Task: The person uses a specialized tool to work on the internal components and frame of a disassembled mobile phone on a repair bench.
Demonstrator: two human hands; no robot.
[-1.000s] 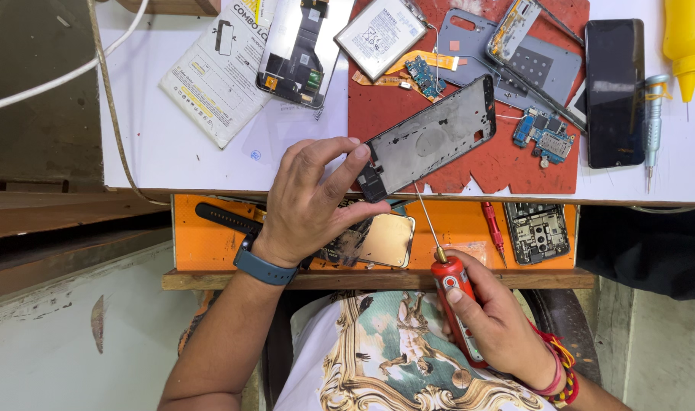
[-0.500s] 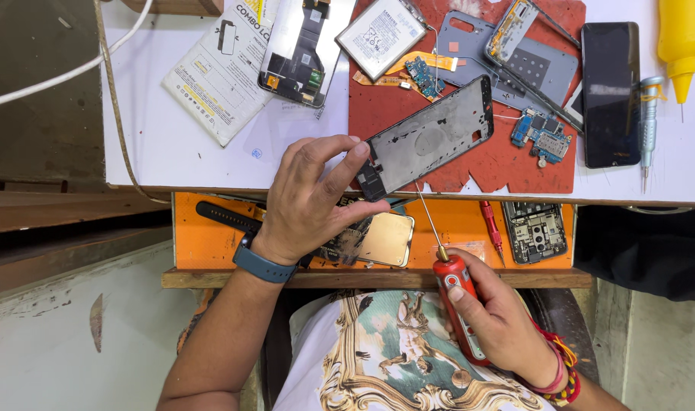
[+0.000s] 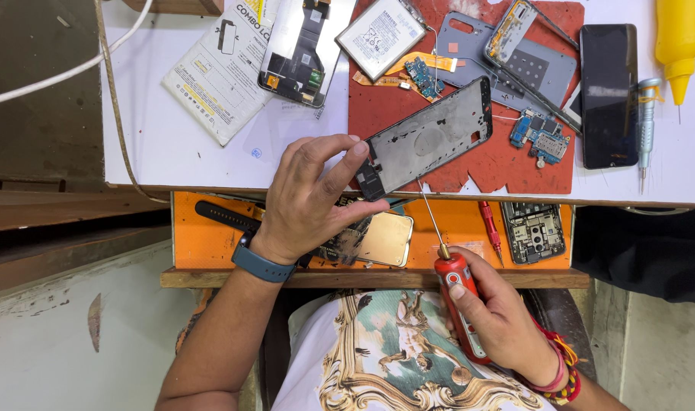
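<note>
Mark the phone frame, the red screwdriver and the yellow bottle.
phone frame (image 3: 431,137), head view, middle of its dark plate.
red screwdriver (image 3: 460,301), head view, red handle.
yellow bottle (image 3: 679,34), head view, its body.

This was a phone repair workshop: a white worktable (image 3: 172,144) carried a red work mat (image 3: 507,164) strewn with a stripped grey phone frame (image 3: 431,137), a silver battery (image 3: 380,28), small blue circuit boards (image 3: 541,135) and a yellow squeeze bottle (image 3: 680,38) far right.
</note>
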